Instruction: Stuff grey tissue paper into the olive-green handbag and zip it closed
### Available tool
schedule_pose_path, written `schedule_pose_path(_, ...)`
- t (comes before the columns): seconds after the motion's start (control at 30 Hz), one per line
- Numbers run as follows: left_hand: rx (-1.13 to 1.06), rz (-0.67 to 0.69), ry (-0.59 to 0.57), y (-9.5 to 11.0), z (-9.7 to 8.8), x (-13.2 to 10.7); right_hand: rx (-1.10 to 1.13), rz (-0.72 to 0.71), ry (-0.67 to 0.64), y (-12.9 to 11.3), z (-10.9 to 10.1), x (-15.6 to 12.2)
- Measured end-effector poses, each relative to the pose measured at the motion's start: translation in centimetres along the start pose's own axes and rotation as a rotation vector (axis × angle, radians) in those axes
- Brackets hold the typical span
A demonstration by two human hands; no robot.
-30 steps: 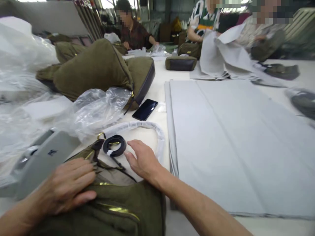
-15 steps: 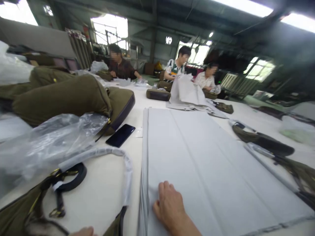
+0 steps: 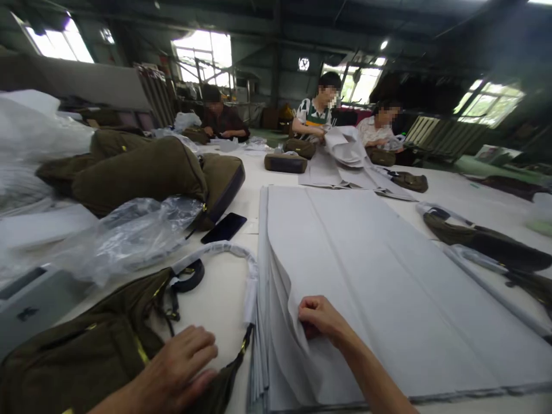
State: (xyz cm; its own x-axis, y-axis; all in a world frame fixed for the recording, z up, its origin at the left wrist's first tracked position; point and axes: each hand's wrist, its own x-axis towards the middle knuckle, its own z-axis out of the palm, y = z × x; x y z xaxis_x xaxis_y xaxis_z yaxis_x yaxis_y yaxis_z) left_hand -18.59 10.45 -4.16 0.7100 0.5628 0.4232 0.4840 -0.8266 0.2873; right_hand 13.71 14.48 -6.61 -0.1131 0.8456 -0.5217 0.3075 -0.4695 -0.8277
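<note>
Pinching the top sheet of a grey paper stack [image 3: 379, 276], the right grip [image 3: 321, 319] curls its edge up; the left grip [image 3: 176, 365], fingers spread, rests on an olive bag [image 3: 73, 356] on the bench [image 3: 219, 305]; a phone [image 3: 223, 227] lies beyond, a co-worker [image 3: 317, 115] farther off.

right hand [image 3: 322, 319]: passage above the grey paper stack [image 3: 366, 259], which fills the way forward and rightward. left hand [image 3: 179, 365]: olive bag [image 3: 86, 345] beneath; wrapped strap [image 3: 250, 276] ahead, before the stack; worktop [image 3: 211, 305] inside its loop.
</note>
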Motion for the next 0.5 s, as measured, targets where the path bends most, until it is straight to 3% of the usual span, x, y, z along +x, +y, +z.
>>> schedule_pose_path(0.17, -0.580, -0.557, 0.140, 2.1, 2.0, 6.6, 0.142, 0.011, -0.070, 0.0, -0.7, 0.2)
schedule_pose_path(0.3, -1.282, -1.003, 0.265, 3.3, 4.4, 12.3, 0.199, -0.033, -0.094, -0.1, -1.0, 0.0)
schedule_pose_path(0.4, -1.522, -1.194, 0.228, 3.7, 6.1, 15.0, 0.216, -0.081, -0.111, -0.3, -1.0, -1.0)
schedule_pose_path(0.5, -1.499, -1.251, 0.107, 4.0, 7.7, 15.6, 0.216, -0.122, -0.165, -0.2, -0.5, -2.7)
